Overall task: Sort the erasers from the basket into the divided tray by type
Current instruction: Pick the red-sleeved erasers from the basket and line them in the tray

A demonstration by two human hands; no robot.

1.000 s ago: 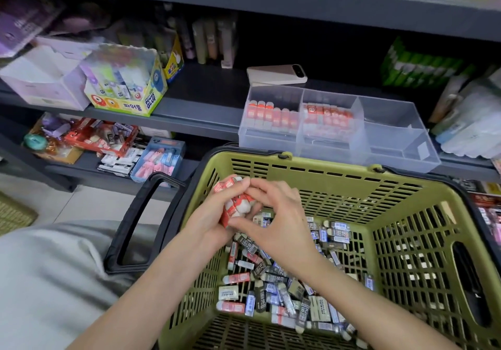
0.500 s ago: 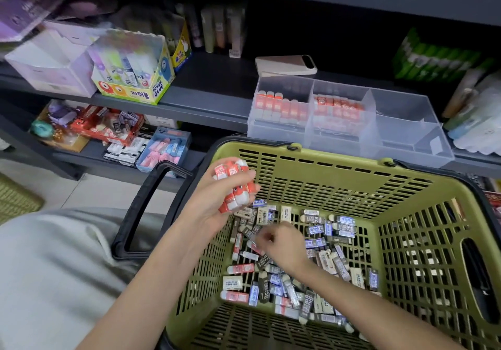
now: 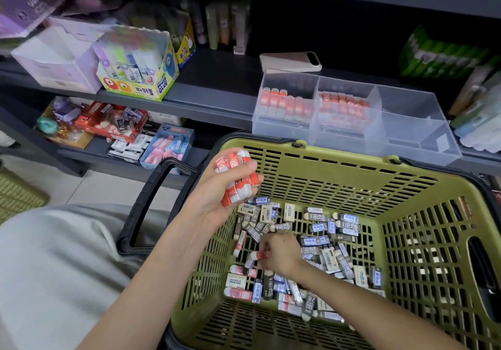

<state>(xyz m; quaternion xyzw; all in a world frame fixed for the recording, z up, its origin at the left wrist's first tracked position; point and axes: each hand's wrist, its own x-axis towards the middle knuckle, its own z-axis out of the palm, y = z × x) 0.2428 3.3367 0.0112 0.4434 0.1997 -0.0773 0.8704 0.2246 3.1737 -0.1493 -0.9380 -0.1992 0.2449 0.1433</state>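
An olive green basket (image 3: 339, 159) holds a heap of loose erasers (image 3: 322, 244), mostly grey, blue and white sleeved. My left hand (image 3: 217, 203) is raised over the basket's left rim and grips a bundle of red-and-white erasers (image 3: 236, 178). My right hand (image 3: 279, 253) is down inside the basket and pinches a small red-and-white eraser (image 3: 260, 254) among the heap. On the shelf behind stands the clear divided tray (image 3: 406, 138); its two left compartments hold rows of red erasers (image 3: 287, 103), the right ones look bare.
A black basket handle (image 3: 141, 214) hangs at the left over my grey-clad lap. The grey shelf carries a glue-stick box (image 3: 138, 65), a white box (image 3: 54, 54) and a beige flat case (image 3: 290, 62). Lower shelf boxes (image 3: 113, 124) sit at left.
My right hand left the bundle and dropped into the basket, where it now pinches one red eraser. The left hand lifted the bundle slightly.
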